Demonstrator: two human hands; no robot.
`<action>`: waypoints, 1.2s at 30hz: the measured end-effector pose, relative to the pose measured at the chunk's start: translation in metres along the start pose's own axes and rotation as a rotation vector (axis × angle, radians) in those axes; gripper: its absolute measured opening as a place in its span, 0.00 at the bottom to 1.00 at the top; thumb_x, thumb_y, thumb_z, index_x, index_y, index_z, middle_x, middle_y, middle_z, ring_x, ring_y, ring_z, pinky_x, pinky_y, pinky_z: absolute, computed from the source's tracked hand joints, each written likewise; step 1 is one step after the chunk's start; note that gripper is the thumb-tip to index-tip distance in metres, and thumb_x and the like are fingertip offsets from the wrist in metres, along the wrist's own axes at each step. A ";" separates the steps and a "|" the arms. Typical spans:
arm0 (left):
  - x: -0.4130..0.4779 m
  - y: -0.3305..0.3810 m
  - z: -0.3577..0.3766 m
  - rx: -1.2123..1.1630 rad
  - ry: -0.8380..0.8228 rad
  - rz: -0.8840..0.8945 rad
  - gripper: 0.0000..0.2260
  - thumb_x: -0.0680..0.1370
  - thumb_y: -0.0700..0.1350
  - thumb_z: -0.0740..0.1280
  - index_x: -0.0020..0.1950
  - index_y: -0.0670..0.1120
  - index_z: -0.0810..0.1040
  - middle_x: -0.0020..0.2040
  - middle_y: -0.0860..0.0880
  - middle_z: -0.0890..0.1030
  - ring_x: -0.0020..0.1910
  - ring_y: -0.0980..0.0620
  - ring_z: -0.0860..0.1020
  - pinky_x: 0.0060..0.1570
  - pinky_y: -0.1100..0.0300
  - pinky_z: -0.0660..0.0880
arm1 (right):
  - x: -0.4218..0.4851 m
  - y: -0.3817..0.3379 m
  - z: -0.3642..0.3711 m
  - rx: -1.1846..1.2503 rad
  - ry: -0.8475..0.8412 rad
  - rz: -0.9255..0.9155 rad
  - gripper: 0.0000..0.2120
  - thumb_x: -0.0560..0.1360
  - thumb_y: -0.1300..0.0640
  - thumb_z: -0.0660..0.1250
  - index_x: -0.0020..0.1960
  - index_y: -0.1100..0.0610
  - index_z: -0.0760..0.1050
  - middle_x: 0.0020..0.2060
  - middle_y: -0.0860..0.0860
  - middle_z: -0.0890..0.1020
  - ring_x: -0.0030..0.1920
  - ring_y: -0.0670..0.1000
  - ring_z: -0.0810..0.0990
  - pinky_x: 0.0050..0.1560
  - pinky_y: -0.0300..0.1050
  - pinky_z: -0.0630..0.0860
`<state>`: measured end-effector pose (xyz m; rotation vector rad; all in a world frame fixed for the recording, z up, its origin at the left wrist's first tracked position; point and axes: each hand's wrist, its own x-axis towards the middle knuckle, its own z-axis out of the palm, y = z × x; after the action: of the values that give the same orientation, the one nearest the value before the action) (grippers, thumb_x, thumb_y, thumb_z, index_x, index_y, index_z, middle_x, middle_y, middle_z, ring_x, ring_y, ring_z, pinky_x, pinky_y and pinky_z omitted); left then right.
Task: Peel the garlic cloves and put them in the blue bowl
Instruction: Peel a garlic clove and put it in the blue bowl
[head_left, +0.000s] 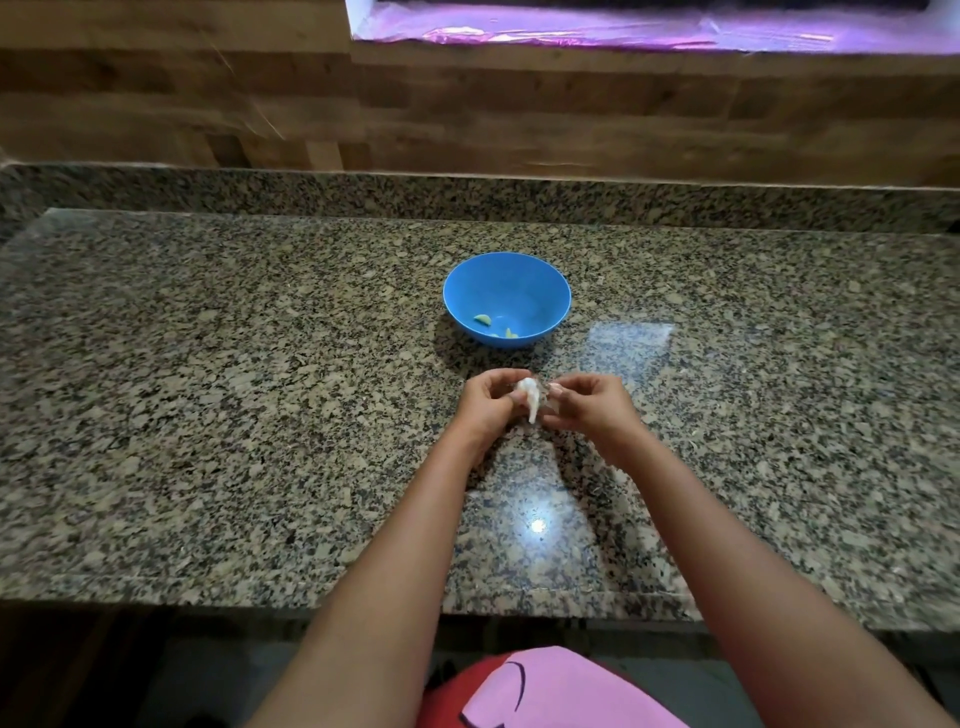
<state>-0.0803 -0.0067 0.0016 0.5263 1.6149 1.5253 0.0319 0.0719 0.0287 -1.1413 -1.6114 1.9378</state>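
A blue bowl (506, 280) stands on the granite counter, with two peeled garlic cloves (482, 318) lying in its bottom. Just in front of the bowl, both my hands meet over the counter. My left hand (488, 405) and my right hand (587, 402) both pinch a white piece of garlic (531, 397) between their fingertips. A strip of papery skin hangs down from it. Most of the garlic is hidden by my fingers.
The speckled granite counter (260, 389) stretches wide to both sides, with a raised granite ledge and a wooden wall behind. Its front edge runs below my forearms. A purple-lit window sill sits at the top right.
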 end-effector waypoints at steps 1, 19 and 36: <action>0.000 -0.002 -0.001 0.001 0.007 -0.007 0.09 0.77 0.31 0.63 0.54 0.40 0.77 0.52 0.40 0.79 0.47 0.47 0.80 0.45 0.59 0.80 | 0.001 -0.001 -0.001 0.026 0.012 0.035 0.05 0.76 0.67 0.63 0.42 0.65 0.74 0.38 0.58 0.77 0.36 0.53 0.79 0.33 0.40 0.81; -0.019 -0.008 -0.008 0.638 0.200 0.246 0.12 0.75 0.41 0.69 0.58 0.45 0.79 0.59 0.45 0.76 0.57 0.47 0.75 0.58 0.54 0.73 | -0.018 0.001 -0.020 0.287 0.011 0.242 0.07 0.75 0.68 0.62 0.52 0.69 0.74 0.44 0.61 0.79 0.42 0.56 0.80 0.46 0.50 0.81; -0.053 -0.012 0.078 0.126 0.344 0.143 0.09 0.73 0.38 0.71 0.53 0.39 0.80 0.47 0.43 0.82 0.44 0.53 0.79 0.49 0.58 0.78 | -0.011 0.005 -0.066 0.157 -0.254 0.103 0.02 0.73 0.69 0.65 0.45 0.67 0.76 0.36 0.60 0.80 0.30 0.51 0.81 0.34 0.42 0.81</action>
<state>0.0142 -0.0025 0.0117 0.4745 1.9817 1.6976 0.0909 0.1044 0.0264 -0.9647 -1.5132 2.3095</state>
